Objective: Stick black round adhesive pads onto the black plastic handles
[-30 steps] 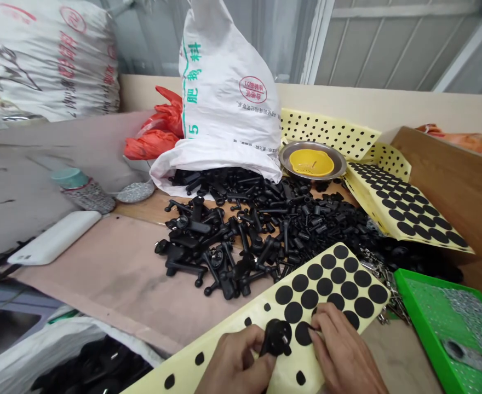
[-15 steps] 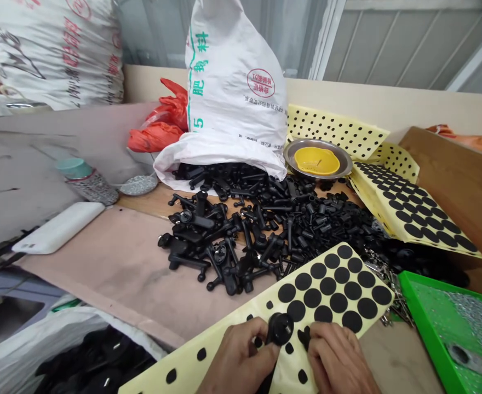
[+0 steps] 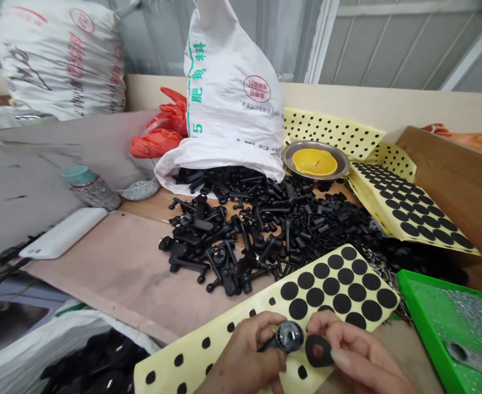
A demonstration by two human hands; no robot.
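My left hand (image 3: 241, 355) is shut on a black plastic clamping knob (image 3: 289, 336), turned so its shiny metal face shows. My right hand (image 3: 358, 350) pinches a round black adhesive rubber pad (image 3: 318, 351) by its edge, close beside the knob and not touching it. Beneath both hands lies a pale yellow backing sheet (image 3: 339, 290), with rows of black rubber pads on it and smaller black dots along its near part.
A heap of black plastic handles and parts (image 3: 265, 235) spills from a white woven sack (image 3: 233, 98). A steel dish (image 3: 315, 162) holds a yellow strainer. More dotted sheets (image 3: 409, 210) lie right, beside a green tray of small metal pieces (image 3: 450, 323).
The knob has turned to show its metal face. My right hand now holds a black pad lifted from the sheet. The hands have moved slightly right and apart.
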